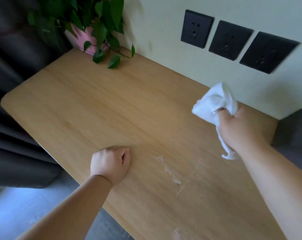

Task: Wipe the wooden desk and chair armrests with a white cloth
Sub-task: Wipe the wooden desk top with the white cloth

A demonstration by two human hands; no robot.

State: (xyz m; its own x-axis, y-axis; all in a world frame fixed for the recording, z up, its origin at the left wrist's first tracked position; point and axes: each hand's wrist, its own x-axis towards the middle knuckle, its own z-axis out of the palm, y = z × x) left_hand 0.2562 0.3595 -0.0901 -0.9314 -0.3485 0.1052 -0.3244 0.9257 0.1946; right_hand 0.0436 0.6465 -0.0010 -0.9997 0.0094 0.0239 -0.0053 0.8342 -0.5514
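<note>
A: White cloth (214,104), where is it?
B: At three o'clock on the desk (98,104), bunched tight in your right hand (236,129).
A: Your left hand (110,163)?
B: An empty fist at six o'clock.

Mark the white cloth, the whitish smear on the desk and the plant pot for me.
white cloth (214,103), head view, on the bunched part above the right hand.
whitish smear (171,172), head view, mid streak.
plant pot (88,37), head view, pink side between leaves.

Plant (88,23) cropped above; wooden desk (112,110) cut off below.
</note>
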